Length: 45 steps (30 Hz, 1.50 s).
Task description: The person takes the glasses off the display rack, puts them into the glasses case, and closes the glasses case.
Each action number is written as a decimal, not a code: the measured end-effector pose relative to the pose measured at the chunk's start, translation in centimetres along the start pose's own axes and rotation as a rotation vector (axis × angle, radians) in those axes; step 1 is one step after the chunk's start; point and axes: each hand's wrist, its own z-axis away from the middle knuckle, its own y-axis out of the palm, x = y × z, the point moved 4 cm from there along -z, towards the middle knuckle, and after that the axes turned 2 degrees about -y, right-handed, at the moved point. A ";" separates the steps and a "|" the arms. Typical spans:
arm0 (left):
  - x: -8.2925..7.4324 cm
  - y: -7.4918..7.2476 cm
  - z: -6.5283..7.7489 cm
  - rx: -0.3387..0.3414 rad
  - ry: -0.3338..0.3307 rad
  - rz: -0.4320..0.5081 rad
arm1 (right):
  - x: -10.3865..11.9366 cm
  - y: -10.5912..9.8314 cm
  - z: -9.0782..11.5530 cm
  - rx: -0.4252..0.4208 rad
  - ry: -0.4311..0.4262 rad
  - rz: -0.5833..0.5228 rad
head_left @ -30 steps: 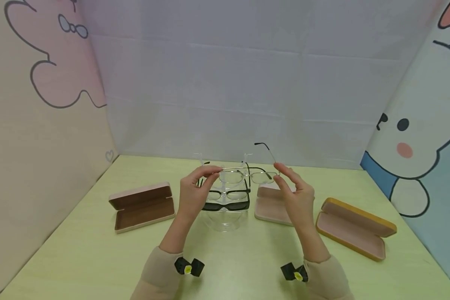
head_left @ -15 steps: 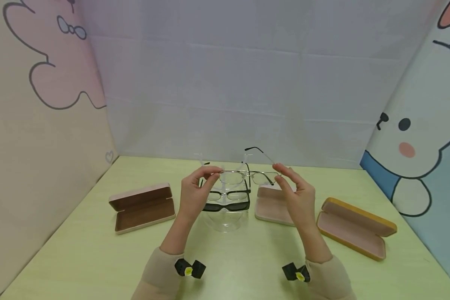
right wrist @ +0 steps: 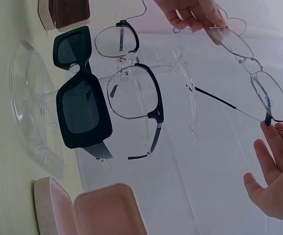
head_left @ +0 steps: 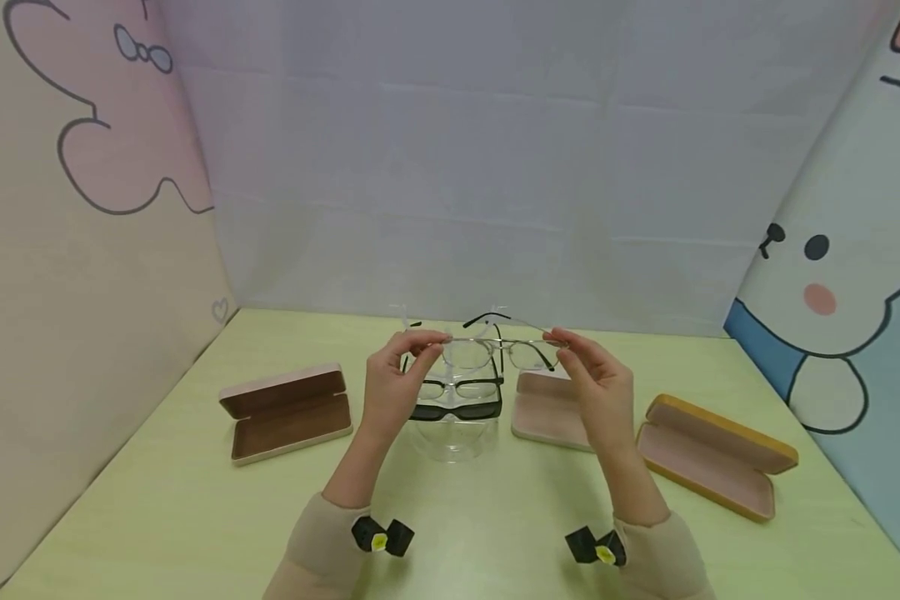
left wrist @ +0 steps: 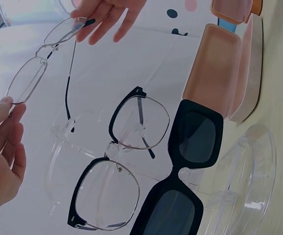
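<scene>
Both hands hold a pair of silver wire-rimmed glasses (head_left: 467, 354) above and behind a clear display stand (head_left: 452, 451). My left hand (head_left: 392, 385) pinches the frame's left end between thumb and fingertips. At the other end, my right hand (head_left: 604, 398) holds the hinge area, thumb in front and fingers at the temple arm. That right temple arm slants inward behind the lenses, its dark tip (right wrist: 215, 96) pointing at the stand. The other arm's dark tip (left wrist: 89, 22) lies across by the right-hand lens. On the stand hang black-browed glasses (left wrist: 78, 196) and, below them, black sunglasses (right wrist: 82, 107).
Three eyeglass cases stand with lids up: a brown-lined case (head_left: 292, 425) at left, a pale pink-lined case (head_left: 547, 417) partly behind the right hand, and a yellow case (head_left: 708, 467) at far right. A white cloth backdrop (head_left: 495, 192) rises behind the table.
The right temple arm of the wire glasses has swung inward, its tip moving left and down towards the lenses. The right hand's fingers have shifted slightly with it; the left hand keeps its pinch.
</scene>
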 end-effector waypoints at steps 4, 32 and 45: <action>0.0 0.1 0.1 -0.007 -0.008 -0.017 | -0.1 0.0 -0.1 -0.008 0.003 -0.032; 0.1 0.8 0.1 0.045 -0.101 0.141 | 0.0 0.1 0.0 0.004 0.059 -0.250; 0.3 2.1 0.6 0.052 -0.143 0.223 | 0.3 -0.9 -0.1 -0.005 -0.001 -0.281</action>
